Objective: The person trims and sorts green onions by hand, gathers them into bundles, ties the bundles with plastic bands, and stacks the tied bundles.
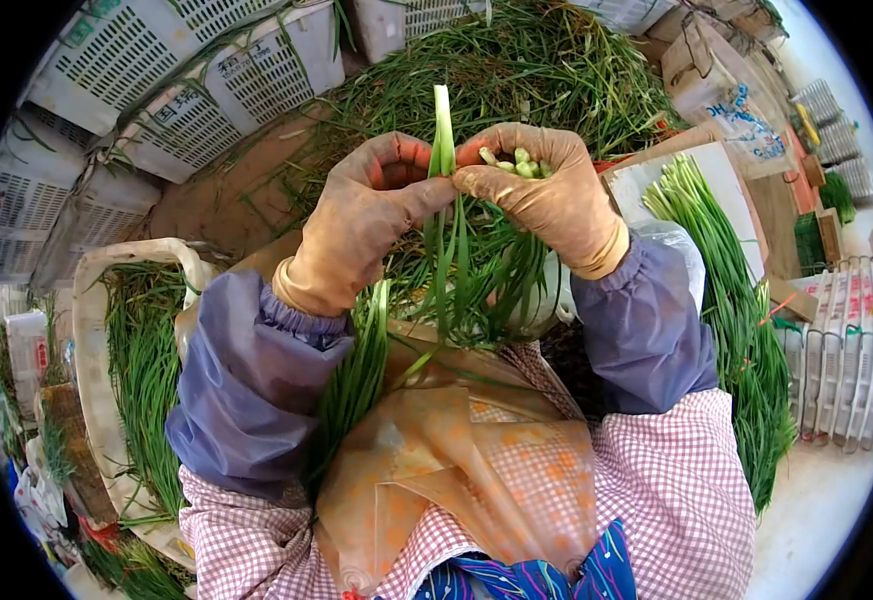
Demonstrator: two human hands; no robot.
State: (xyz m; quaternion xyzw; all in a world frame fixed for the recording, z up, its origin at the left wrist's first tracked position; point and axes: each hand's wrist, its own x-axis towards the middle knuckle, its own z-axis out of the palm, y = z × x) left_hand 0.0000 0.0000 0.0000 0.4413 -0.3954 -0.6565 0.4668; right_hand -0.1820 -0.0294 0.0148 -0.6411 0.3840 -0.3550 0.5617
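In a tan, stained glove, my left hand [362, 210] pinches a garlic chive [444, 130] upright, its pale cut end up and its green leaves hanging below. My right hand [547, 190], gloved the same way, meets it with thumb and fingertip at the stalk. Curled in the right fingers is a small bunch of chives [525, 163], pale ends showing, with leaves trailing beneath the hand. More chives [362, 345] lie under my left forearm, by the orange-patterned plastic apron [477, 450] on my lap.
Loose green leaves [517, 70] are heaped ahead. White slatted crates [247, 80] stand stacked at the left. A white tub [92, 330] of chives sits at my left; a long pile of trimmed chives [727, 290] lies on a board at my right. Further right are stacked white crates [847, 350].
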